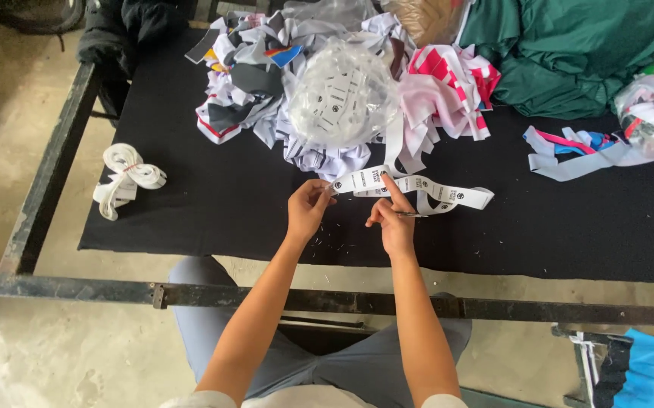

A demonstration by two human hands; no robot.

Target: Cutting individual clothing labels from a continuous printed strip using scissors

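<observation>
A white printed label strip lies stretched across the black cloth at mid-frame, its left end pinched in the closed left hand. The right hand, index finger extended on the strip, grips small snips; trimming seems underway, and the next cut needs careful alignment between labels.

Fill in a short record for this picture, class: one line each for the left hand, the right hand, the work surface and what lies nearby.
left hand: pinches one end of a white printed label strip
right hand: holds small metal snips at the strip
work surface: black cloth on a metal-framed table
nearby: clear bag of labels, heap of fabric scraps, rolled white tape, green fabric
</observation>
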